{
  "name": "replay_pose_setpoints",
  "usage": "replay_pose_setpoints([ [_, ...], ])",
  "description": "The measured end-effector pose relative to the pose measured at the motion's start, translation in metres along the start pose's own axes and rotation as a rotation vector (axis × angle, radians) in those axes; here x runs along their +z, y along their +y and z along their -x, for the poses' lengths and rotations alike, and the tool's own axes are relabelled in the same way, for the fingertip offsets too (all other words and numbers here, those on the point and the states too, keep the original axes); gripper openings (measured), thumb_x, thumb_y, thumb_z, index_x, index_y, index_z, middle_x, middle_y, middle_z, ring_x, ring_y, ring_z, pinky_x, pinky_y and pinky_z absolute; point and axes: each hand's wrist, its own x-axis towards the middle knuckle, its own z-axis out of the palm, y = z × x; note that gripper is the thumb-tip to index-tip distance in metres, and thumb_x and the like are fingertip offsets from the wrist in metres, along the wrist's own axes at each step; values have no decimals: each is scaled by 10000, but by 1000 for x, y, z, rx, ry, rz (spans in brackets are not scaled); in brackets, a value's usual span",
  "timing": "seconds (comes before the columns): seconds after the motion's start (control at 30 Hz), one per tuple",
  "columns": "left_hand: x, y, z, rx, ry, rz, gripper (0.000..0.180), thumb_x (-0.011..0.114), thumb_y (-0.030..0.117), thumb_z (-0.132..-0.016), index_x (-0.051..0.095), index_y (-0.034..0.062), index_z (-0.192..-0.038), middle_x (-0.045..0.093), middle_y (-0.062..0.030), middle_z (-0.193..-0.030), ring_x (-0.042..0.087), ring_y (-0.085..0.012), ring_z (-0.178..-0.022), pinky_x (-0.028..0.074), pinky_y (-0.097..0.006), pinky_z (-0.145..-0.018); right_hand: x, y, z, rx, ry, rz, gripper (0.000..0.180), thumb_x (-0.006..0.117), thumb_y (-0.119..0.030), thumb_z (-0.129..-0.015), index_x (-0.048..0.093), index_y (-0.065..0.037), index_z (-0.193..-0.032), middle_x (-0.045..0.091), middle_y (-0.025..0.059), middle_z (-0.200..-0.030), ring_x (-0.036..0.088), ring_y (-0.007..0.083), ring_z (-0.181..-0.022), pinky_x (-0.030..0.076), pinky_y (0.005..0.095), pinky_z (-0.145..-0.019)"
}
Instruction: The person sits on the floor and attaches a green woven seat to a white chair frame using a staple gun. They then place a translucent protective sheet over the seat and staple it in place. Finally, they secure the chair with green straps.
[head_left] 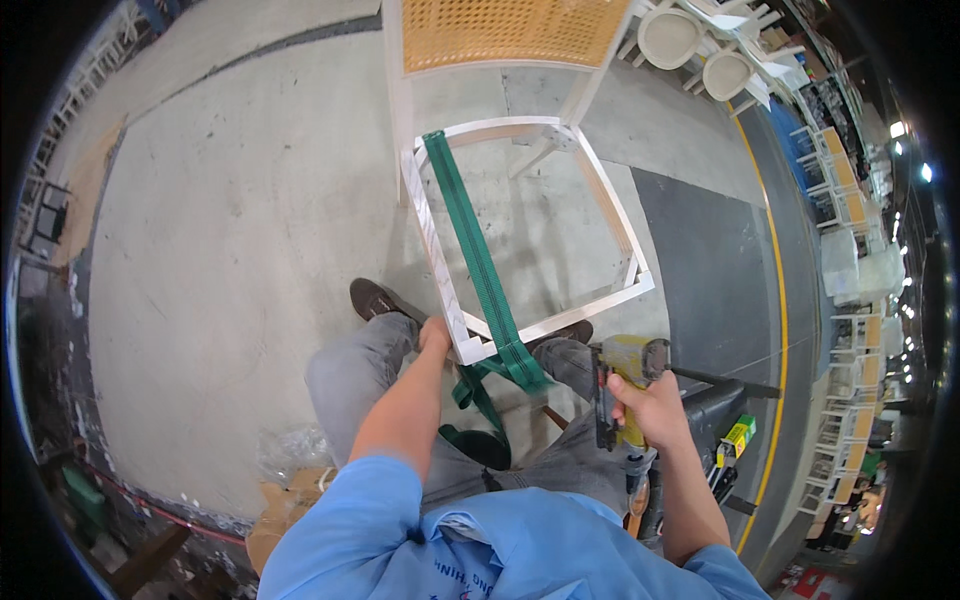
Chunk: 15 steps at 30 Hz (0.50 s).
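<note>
A pale wooden chair with an open seat frame stands before me, its front rail toward my lap. One green webbing strap runs across the seat from the back rail to the front rail, near the left side. Its loose end hangs over the front and drops in folds between my legs. My left hand is closed at the frame's front left corner, its fingers partly hidden behind the wood. To the right of the front rail, my right hand grips a yellow and black staple gun, held apart from the frame.
Woven cane fills the chair's backrest. At my right are a black padded surface and a green and yellow box. Cardboard and clear plastic lie at my left. More chairs stand at the far right.
</note>
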Motion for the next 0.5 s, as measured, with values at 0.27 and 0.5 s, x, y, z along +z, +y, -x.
replay_pose_setpoints([
  [0.27, 52, 60, 111, -357, -179, 977, 741, 732, 126, -886, 398, 234, -1539, 530, -81, -1454, 610, -308, -1170, 434, -585, -969, -39, 37, 9, -40, 47, -213, 235, 760, -136, -924, 656, 20, -1067, 648, 32, -806, 567, 104, -547, 455, 267, -469],
  [0.5, 59, 93, 119, -156, -121, 1162, 581, 746, 192, -916, 538, 123, -1455, 547, -139, -1403, 633, -245, -1136, 496, -349, -951, -37, 41, 9, -80, -68, -194, 210, 753, -151, -937, 662, 13, -1032, 632, 18, -759, 567, 97, -551, 463, 260, -487],
])
